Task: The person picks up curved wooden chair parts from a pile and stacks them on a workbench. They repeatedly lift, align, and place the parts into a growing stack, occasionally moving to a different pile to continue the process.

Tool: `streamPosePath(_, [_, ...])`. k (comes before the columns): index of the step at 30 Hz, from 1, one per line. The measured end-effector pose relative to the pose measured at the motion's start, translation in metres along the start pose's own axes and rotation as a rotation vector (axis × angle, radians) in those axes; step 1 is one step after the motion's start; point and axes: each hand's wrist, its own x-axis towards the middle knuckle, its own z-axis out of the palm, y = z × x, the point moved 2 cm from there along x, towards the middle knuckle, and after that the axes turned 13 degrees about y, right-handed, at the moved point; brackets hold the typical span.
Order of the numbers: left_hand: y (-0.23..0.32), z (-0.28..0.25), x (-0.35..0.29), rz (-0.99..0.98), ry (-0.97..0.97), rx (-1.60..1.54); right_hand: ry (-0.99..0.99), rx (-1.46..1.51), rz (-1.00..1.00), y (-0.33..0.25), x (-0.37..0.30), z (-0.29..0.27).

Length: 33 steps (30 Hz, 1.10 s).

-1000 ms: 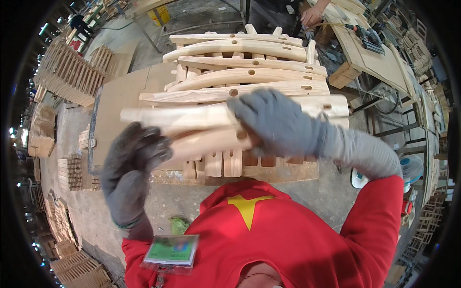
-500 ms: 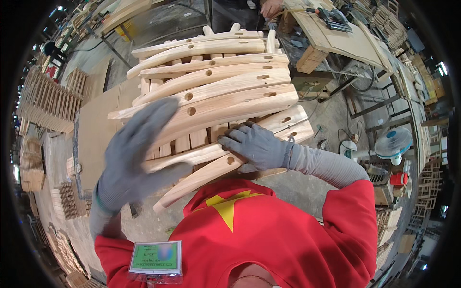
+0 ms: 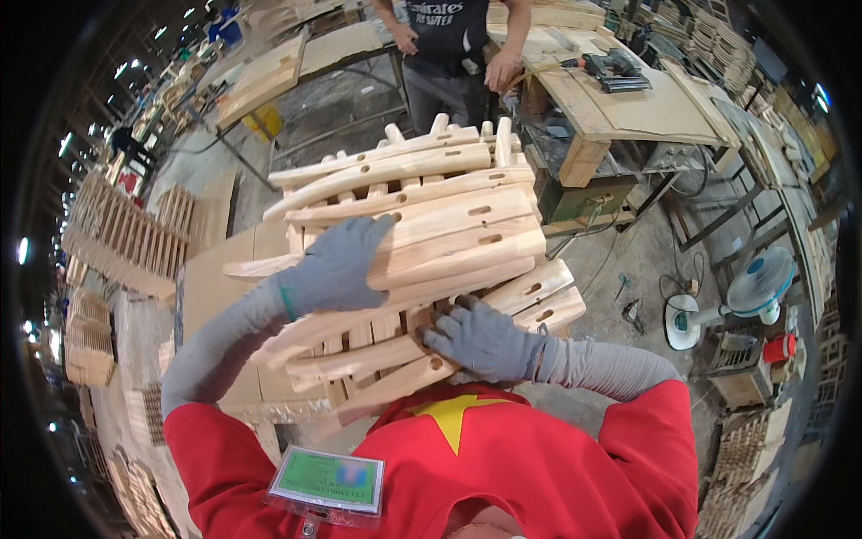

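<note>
In front of me is a stack of slatted wooden frames in pale wood, with curved side rails and oval slots near their right ends. My left hand, in a grey glove, is closed over the left part of a middle frame's rails, fingers on the far side and thumb on the near side. My right hand, also gloved, has its fingers curled over the nearest frame, close to my body. Its thumb is mostly hidden. The nearest frame's left end is blurred.
A co-worker in a dark shirt stands beyond the stack, near a workbench with a nail gun on it. To the right are a fan and a red container. Stacked wooden frames stand at left.
My left hand, hovering with spread fingers before, has moved right and closed on the middle frame. My right hand stays on the nearest frame. The view has shifted, showing more of the co-worker.
</note>
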Motion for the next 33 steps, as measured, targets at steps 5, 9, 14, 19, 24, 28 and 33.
streamPosePath(5, [-0.035,-0.058,0.018,0.166,0.32,0.331,0.094,0.082,-0.029,-0.003,0.001,-0.015])
streamPosePath(9, [-0.051,-0.101,0.031,0.179,0.507,0.486,0.273,0.049,-0.044,0.017,0.025,-0.04])
streamPosePath(14, [-0.059,-0.139,0.002,0.057,0.674,0.572,0.111,0.035,-0.084,0.058,0.098,-0.022])
streamPosePath(19, [-0.058,-0.165,-0.066,-0.053,0.782,0.58,-0.152,0.234,-0.066,0.057,0.143,0.01])
streamPosePath(24, [-0.063,-0.18,-0.14,-0.178,0.815,0.7,0.045,0.203,-0.071,0.047,0.148,-0.017])
streamPosePath(28, [-0.088,-0.175,-0.174,-0.193,0.782,0.778,0.094,0.065,0.197,0.067,0.145,-0.049])
streamPosePath(33, [-0.097,-0.159,-0.174,-0.032,0.706,0.704,-0.019,0.03,0.816,0.119,0.12,-0.084])
